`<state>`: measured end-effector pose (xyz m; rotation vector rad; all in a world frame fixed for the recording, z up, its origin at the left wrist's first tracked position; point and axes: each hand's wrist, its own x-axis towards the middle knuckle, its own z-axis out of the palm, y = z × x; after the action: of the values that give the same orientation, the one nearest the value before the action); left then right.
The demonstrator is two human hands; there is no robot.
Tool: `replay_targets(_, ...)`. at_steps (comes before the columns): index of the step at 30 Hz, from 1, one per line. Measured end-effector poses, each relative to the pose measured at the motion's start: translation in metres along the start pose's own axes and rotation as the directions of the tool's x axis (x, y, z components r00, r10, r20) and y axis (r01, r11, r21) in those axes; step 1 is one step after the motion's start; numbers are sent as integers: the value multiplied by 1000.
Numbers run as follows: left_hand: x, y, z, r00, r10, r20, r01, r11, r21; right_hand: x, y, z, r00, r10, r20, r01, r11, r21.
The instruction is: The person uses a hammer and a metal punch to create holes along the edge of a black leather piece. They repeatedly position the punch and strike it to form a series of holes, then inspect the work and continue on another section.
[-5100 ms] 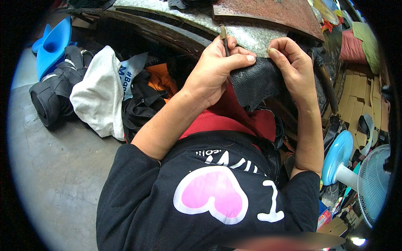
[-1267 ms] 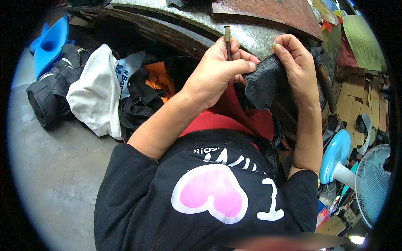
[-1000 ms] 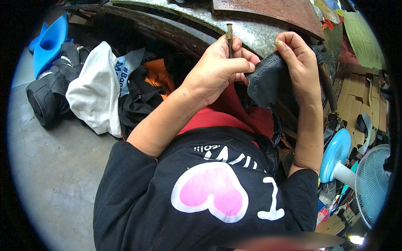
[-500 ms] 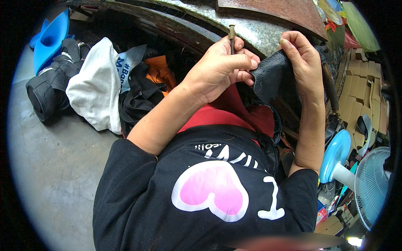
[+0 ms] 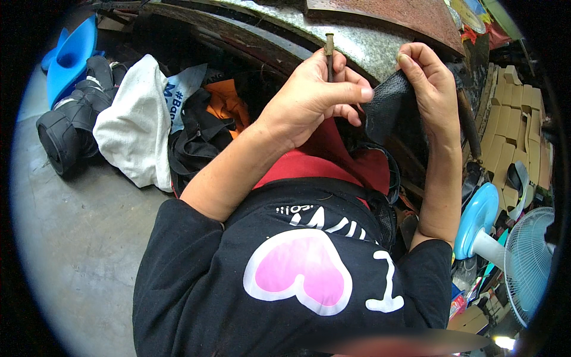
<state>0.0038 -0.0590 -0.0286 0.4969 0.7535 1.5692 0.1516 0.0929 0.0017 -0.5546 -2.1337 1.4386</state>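
My left hand (image 5: pixel 309 98) is closed round a slim metal tool (image 5: pixel 329 50) with a flat, brass-coloured head pointing up; its lower end is hidden by my fingers. The thumb of that hand reaches to the left edge of a piece of black grained leather (image 5: pixel 389 104). To the right, my right hand (image 5: pixel 431 89) pinches the leather's upper corner between thumb and fingertips. The piece hangs between both hands, above my lap, where red cloth (image 5: pixel 309 166) lies.
Ahead is a worktop with a pale speckled surface (image 5: pixel 262 21) and a reddish-brown board (image 5: pixel 386 18). Black shoes (image 5: pixel 62 140), a white cloth (image 5: pixel 134 125) and a blue plastic stool (image 5: pixel 74 59) are at left. A fan (image 5: pixel 529 262) and stacked cardboard (image 5: pixel 514 125) stand at right.
My left thumb has straightened and shifted slightly right along the leather's edge. The leather's left side has moved a little to the right. My right hand keeps its pinch.
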Motion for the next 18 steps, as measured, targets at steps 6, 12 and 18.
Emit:
replay_targets(6, 0, -1, -4, 1000, -19, 16, 19, 1000, -24, 0, 3, 0, 1000, -6, 2, 6, 1000, 21)
replay_targets(12, 0, -2, -7, 999, -32, 14, 33, 996, -85, 1, 5, -1, 1000, 4, -7, -4, 999, -51)
replay_targets(18, 0, -2, -7, 999, -21, 32, 24, 996, -83, -1, 3, -2, 999, 25, 21, -25, 999, -34)
